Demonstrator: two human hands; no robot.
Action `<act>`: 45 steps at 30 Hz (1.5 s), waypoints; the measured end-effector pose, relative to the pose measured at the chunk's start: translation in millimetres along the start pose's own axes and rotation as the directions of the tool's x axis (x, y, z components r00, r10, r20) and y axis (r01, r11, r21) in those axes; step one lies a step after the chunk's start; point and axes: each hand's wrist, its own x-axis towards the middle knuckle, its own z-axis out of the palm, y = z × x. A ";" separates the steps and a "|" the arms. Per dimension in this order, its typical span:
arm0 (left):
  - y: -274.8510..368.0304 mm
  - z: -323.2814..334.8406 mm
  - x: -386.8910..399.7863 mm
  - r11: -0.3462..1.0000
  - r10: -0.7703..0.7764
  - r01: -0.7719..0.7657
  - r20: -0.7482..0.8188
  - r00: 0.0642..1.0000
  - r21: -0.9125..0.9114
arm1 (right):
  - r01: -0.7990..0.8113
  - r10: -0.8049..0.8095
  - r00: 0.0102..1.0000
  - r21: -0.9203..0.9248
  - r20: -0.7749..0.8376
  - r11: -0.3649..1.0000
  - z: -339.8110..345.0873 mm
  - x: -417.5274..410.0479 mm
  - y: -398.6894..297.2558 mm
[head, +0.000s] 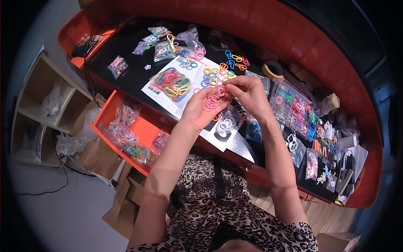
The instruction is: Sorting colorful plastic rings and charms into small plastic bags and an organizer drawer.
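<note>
Several small pink rings [211, 102] lie in the cupped palm of my left hand [201, 105]. The thumb and fingers of my right hand [247, 94] pinch a pink ring [221, 91] at the left fingertips. Just beyond the hands, rings of several colours [214, 76] rest on white printed sheets [151, 91]. A clear bag of coloured carabiner-like clips [172, 84] sits left of them. Clear or white rings [225, 124] are piled nearer to me, below my hands. Further back lie blue, yellow and orange clips [234, 61].
A compartment box of coloured parts [294, 108] stands to the right, with a roll of tape [272, 70] behind it. Small bags of beads [160, 31] lie at the back left. An open orange drawer [144, 126] holding bagged pieces juts out at the left, below the black tabletop [104, 63].
</note>
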 end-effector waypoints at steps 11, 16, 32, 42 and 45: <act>19.4 -12.2 1.4 0.972 0.093 -0.087 0.016 0.996 -0.220 | -0.170 0.033 0.978 -0.703 -0.204 0.691 -0.1 8.1 23.3; 18.6 -20.4 3.3 0.971 0.106 -0.090 0.060 0.993 -0.220 | -0.055 -0.015 0.996 -0.725 -0.089 0.687 -1.8 13.3 24.8; 26.0 -38.4 1.8 0.953 0.092 -0.068 0.067 0.994 -0.295 | 0.003 0.067 0.996 -0.764 0.060 0.645 -14.5 10.7 20.2; 19.0 -14.2 -5.5 0.971 0.104 -0.103 -0.006 0.995 -0.215 | -0.006 0.016 1.000 -0.813 0.004 0.582 -14.6 9.6 11.2; 11.8 -12.8 -3.5 0.979 0.064 -0.058 0.027 0.998 -0.193 | 0.089 -0.281 0.955 -0.814 -0.094 0.573 -13.7 9.5 5.3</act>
